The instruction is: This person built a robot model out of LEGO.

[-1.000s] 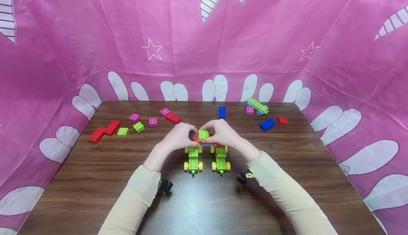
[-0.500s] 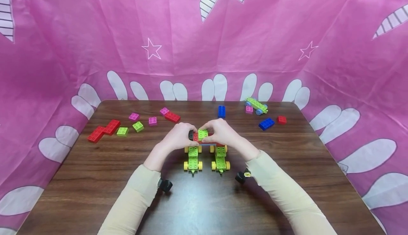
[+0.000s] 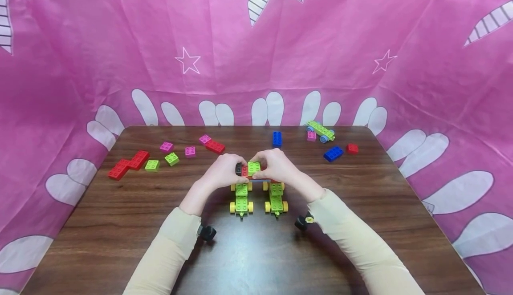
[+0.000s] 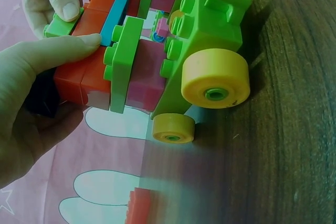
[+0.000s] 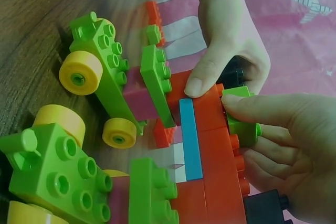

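Note:
Two green wheeled bases, a left one (image 3: 241,203) and a right one (image 3: 276,202), stand side by side on yellow wheels. Pink bricks (image 4: 147,77) and upright-looking green bricks (image 4: 126,64) link them to a row of red bricks (image 5: 220,156) that bridges both. A thin blue piece (image 5: 191,140) runs under the red row, and black bricks (image 5: 262,206) sit on top at its ends. My left hand (image 3: 222,170) grips the row's left end, thumb on a red brick. Between thumb and fingers, my right hand (image 3: 277,167) pinches a small green brick (image 3: 254,167) at the red studs.
Red bricks (image 3: 128,165), green bricks (image 3: 171,159) and pink bricks (image 3: 190,151) lie loose on the left. Blue bricks (image 3: 333,153), a small red brick (image 3: 352,148) and a green base with blue wheels (image 3: 320,130) are at the back right. Pink cloth (image 3: 224,32) surrounds the table.
Both hands keep the same hold on the green brick and the red row. Only the head view has shifted slightly, so the scene sits a little further left.

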### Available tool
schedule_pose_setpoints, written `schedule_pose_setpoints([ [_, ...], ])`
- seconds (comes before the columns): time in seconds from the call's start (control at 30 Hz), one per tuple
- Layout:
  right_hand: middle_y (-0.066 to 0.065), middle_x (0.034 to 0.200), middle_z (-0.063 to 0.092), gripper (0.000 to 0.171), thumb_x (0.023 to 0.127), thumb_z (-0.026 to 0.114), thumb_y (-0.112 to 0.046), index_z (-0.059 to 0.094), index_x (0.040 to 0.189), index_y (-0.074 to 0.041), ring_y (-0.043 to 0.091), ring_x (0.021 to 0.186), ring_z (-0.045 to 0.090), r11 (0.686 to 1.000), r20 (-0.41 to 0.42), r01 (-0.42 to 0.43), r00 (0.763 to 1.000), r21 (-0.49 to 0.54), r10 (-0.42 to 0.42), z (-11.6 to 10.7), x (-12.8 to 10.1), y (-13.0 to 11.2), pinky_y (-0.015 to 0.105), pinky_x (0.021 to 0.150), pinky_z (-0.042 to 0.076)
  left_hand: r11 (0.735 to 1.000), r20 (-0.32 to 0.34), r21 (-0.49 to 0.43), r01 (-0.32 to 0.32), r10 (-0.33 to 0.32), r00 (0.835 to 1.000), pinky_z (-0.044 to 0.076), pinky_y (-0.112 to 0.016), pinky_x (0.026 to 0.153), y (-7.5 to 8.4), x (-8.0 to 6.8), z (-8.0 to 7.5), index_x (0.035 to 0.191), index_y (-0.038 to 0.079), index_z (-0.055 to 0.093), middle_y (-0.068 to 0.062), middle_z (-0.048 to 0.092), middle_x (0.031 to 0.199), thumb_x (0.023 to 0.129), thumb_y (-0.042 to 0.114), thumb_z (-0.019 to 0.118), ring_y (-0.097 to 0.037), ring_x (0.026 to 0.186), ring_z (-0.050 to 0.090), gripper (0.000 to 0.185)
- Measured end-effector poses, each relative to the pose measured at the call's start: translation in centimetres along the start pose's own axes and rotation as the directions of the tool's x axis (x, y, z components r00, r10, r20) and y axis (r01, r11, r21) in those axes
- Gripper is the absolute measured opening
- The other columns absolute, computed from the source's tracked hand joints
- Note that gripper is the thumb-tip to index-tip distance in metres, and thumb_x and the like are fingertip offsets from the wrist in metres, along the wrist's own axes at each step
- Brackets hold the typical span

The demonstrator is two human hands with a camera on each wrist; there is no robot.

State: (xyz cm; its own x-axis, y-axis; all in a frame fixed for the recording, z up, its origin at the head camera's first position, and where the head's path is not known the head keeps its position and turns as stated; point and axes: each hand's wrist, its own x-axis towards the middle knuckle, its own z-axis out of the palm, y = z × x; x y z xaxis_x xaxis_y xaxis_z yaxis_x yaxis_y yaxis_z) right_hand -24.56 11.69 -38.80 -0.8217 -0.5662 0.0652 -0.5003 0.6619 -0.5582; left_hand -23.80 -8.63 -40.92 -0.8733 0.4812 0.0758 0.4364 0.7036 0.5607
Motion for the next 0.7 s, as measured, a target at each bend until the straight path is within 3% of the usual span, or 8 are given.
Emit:
schedule_pose_setpoints([
  [0.37, 0.006, 0.102, 0.076, 0.035, 0.077, 0.084, -0.018, 0.075, 0.109, -0.007, 0.023, 0.089, 0.070, 0.999, 0.024, 0.043, 0.999, -0.006, -0.043, -0.23, 0.34, 0.22, 0.033, 0.077, 0.058, 1.000, -0.004, 0.000, 0.008, -0.008, 1.000, 0.056, -0.030, 0.077, 0.00, -0.10, -0.01, 0.107, 0.006, 0.071, -0.004, 0.071, 0.095, 0.075, 0.026, 0.086, -0.015, 0.083, 0.061, 0.040],
  [0.7, 0.005, 0.100, 0.076, 0.035, 0.077, 0.084, -0.018, 0.075, 0.108, -0.007, 0.022, 0.088, 0.069, 1.000, 0.024, 0.026, 0.999, -0.010, -0.026, -0.25, 0.32, -0.05, 0.032, 0.077, 0.057, 1.000, 0.003, 0.001, 0.009, -0.009, 1.000, 0.057, -0.029, 0.077, -0.02, -0.05, 0.03, 0.108, 0.007, 0.071, -0.004, 0.071, 0.097, 0.075, 0.027, 0.085, -0.015, 0.083, 0.061, 0.041],
])
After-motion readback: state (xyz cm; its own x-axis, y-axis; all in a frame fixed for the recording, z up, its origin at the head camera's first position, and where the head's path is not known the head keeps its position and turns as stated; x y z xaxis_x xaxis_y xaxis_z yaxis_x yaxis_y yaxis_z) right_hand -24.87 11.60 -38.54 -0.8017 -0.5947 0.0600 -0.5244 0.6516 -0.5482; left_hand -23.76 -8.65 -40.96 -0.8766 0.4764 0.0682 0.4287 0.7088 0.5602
